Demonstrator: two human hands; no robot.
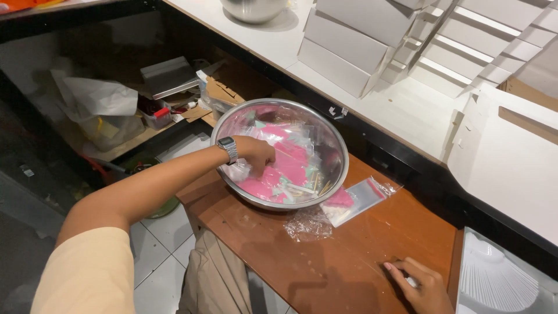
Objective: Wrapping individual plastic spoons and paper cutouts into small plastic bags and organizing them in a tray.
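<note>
My left hand (256, 154), a metal watch on its wrist, reaches into a large steel bowl (334, 145) and its fingers close on one of several clear plastic packets (290, 160) with pink contents. The bowl sits at the far end of a brown wooden table (325, 261). My right hand (421, 285) rests on the table near the front right, fingers curled over a small white item I cannot make out. A filled clear packet (356, 199) and a crumpled piece of plastic film (308, 224) lie on the table between bowl and right hand.
White folded cardboard boxes (360, 43) are stacked on a white counter (407, 104) behind the table. Another steel bowl (253, 9) stands at the back. A white plastic tray (500, 279) lies at the lower right. A cluttered low shelf (133, 110) sits to the left.
</note>
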